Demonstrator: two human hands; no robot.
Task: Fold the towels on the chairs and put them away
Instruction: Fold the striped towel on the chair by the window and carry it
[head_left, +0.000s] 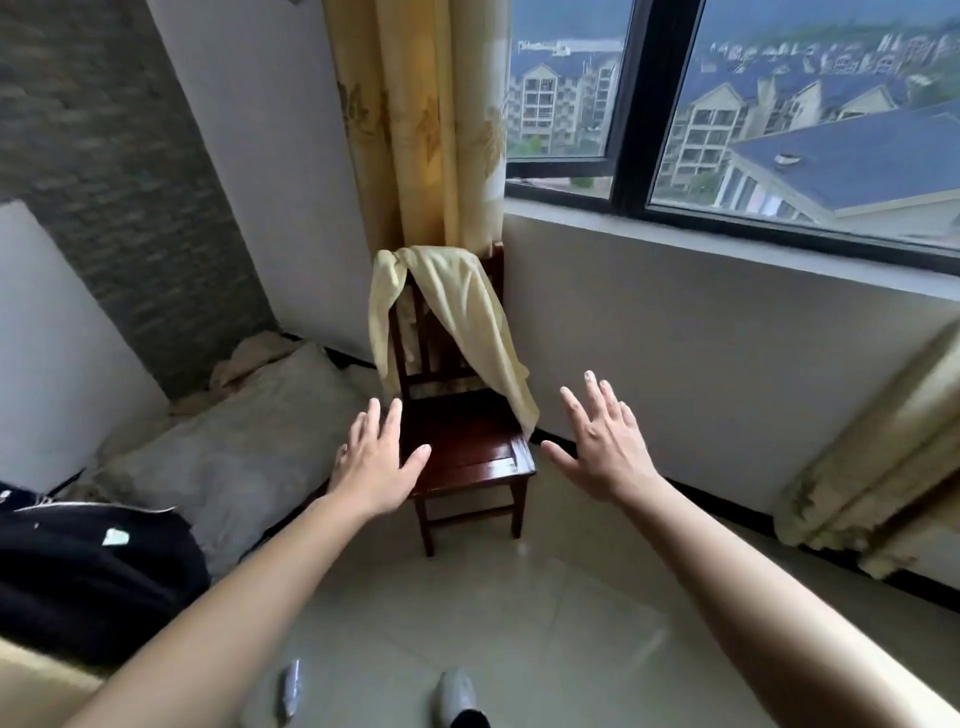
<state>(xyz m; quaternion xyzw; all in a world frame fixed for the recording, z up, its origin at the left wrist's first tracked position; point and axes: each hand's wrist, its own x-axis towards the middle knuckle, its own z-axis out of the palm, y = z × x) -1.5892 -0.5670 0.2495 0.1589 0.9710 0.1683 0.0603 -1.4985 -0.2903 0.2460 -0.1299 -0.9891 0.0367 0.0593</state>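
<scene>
A pale yellow towel (462, 317) hangs over the backrest of a dark wooden chair (475, 452) in the corner under the window. One end drops down the left side, and the other trails across to the seat's right edge. My left hand (376, 462) is stretched out in front of the seat's left edge, fingers spread, holding nothing. To the right of the seat, my right hand (602, 441) hovers with spread fingers, a little short of the towel's lower tip. Neither hand touches the towel.
A yellow patterned curtain (415, 119) hangs behind the chair. A grey sack-like bundle (234, 447) lies on the floor to the left, with a black bag (88, 577) nearer me. Another curtain (883, 467) hangs at the right wall. Tiled floor (467, 613) lies in front of the chair.
</scene>
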